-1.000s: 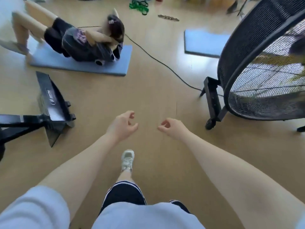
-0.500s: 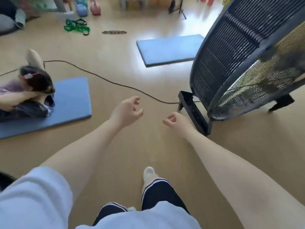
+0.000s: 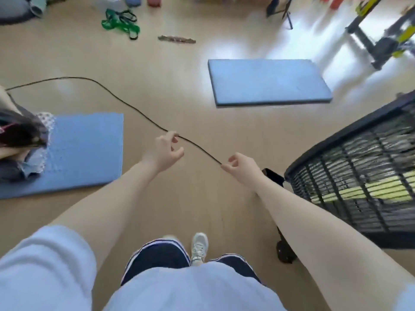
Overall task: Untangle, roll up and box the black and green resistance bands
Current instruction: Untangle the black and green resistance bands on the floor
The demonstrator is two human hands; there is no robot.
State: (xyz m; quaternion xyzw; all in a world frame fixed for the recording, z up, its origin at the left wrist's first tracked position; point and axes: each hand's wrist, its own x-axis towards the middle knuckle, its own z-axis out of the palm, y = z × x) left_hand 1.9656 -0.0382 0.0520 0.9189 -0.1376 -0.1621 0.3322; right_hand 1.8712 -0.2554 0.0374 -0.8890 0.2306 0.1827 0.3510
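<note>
Well, your hands' edges blur; both reach forward, left hand (image 3: 165,151) and right hand (image 3: 241,166) each loosely curled, holding nothing, green and black bands (image 3: 121,23) far ahead on the floor (image 3: 179,97).

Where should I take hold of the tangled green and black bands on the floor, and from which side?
The green and black resistance bands lie in a loose heap on the floor, far ahead and to the left. Probably best to come from above on the near side, where a black loop sticks out of the heap. Both the left hand and the right hand hold nothing.
</note>
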